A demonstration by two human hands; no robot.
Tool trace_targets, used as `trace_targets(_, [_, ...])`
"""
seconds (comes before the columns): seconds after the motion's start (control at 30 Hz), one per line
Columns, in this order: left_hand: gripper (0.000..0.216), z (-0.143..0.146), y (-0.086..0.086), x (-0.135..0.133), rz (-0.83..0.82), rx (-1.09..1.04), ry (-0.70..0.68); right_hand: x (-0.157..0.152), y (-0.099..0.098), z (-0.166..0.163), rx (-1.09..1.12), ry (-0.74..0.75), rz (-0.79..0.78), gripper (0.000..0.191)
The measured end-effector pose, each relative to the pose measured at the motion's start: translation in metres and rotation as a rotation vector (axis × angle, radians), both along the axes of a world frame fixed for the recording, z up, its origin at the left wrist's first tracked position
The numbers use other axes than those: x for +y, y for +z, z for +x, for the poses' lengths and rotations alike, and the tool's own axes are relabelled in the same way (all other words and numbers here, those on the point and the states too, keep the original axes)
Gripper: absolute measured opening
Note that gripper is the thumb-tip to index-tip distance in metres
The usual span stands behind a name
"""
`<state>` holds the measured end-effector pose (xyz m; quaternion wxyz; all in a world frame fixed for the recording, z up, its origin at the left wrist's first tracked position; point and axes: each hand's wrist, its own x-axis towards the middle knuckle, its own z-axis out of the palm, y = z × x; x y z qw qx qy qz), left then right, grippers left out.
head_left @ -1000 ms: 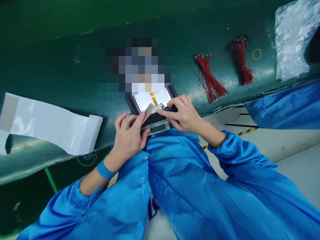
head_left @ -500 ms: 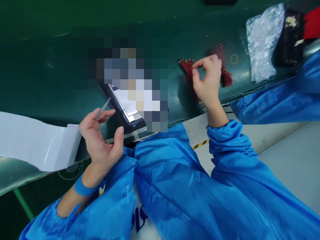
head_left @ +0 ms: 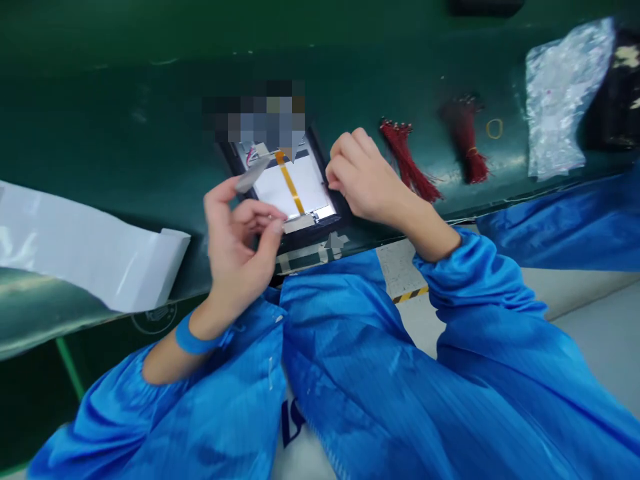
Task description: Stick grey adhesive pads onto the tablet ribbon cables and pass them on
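An opened tablet-like device [head_left: 313, 177] lies on the green bench, with a black frame, a white panel inside and an orange ribbon cable [head_left: 290, 181] across it. Its upper part is pixelated. My left hand [head_left: 240, 243] is over its left side, holding a flat grey pointed tool [head_left: 253, 175] in curled fingers. Its thumb and fingertip are close to a silvery strip [head_left: 299, 223] at the device's lower edge. Beside the right edge, my right hand [head_left: 363, 177] has its fingers pinched together; whatever they hold is hidden. Behind it lies a loose bundle of dark red wires [head_left: 407, 160].
Farther right are a tied bundle of red wires [head_left: 467, 143], a yellow rubber band [head_left: 495, 129], a clear plastic bag [head_left: 555, 100] and a black container [head_left: 617, 100]. A long white sheet [head_left: 90, 247] curls over the bench at left. Another blue sleeve [head_left: 560, 220] shows at right.
My right hand has moved left from the red wire bundle to the device. My left hand has shifted right over the device, still with the grey tool. The view has shifted slightly.
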<state>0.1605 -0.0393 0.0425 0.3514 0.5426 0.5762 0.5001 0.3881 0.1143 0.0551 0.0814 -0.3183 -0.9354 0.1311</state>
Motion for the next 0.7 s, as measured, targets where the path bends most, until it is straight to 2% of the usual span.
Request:
trace_targets(0.07, [0.055,0.004,0.000,0.007,-0.129,-0.091,-0.079,-0.024,0.009,-0.016,0.041,0.095,-0.015,0.039])
trace_targets(0.17, [0.059,0.005,-0.001,0.015,-0.198,-0.159,-0.133,-0.044,0.017,-0.030,0.072,0.159,-0.086,0.046])
trace_targets(0.23, [0.062,0.005,-0.001,0.018,-0.178,-0.217,-0.127,-0.045,0.019,-0.031,0.077,0.153,-0.167,0.045])
trace_targets(0.33, [0.069,0.007,-0.002,0.020,-0.139,-0.248,-0.098,-0.042,0.018,-0.025,0.109,0.080,-0.321,0.031])
trace_targets(0.43, [0.074,0.011,-0.003,0.018,-0.126,-0.161,-0.066,-0.039,0.017,-0.017,0.177,-0.014,-0.418,0.023])
trace_targets(0.53, [0.078,0.012,-0.004,0.013,-0.050,0.005,-0.029,-0.037,0.016,-0.008,0.182,-0.043,-0.456,0.022])
trace_targets(0.7, [0.063,0.005,-0.007,-0.001,0.079,0.362,0.010,-0.032,0.007,0.007,0.086,0.085,-0.439,0.019])
